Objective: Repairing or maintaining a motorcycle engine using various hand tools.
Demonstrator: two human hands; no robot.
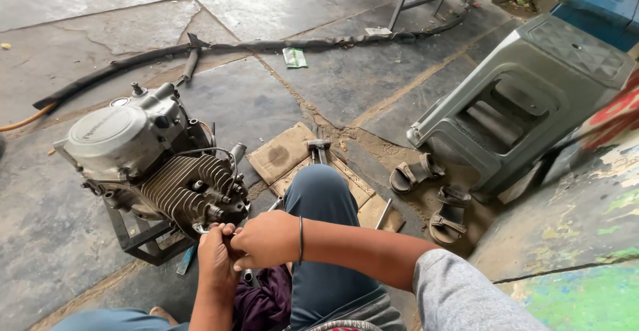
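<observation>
Grey finned engine (153, 165) on stand, left hand (216, 254) and right hand (266, 238), grips pinching a spanner (200, 228).

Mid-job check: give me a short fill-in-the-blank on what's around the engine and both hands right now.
1. Both hands, left hand and right hand, meet at the finned end of the ____.
2. The grey plastic stool lies tipped on its ____.
3. A pair of ____ lies on the floor beside the stool.
4. The hammer rests on flattened ____.

Missing words: engine; side; sandals; cardboard.
</observation>
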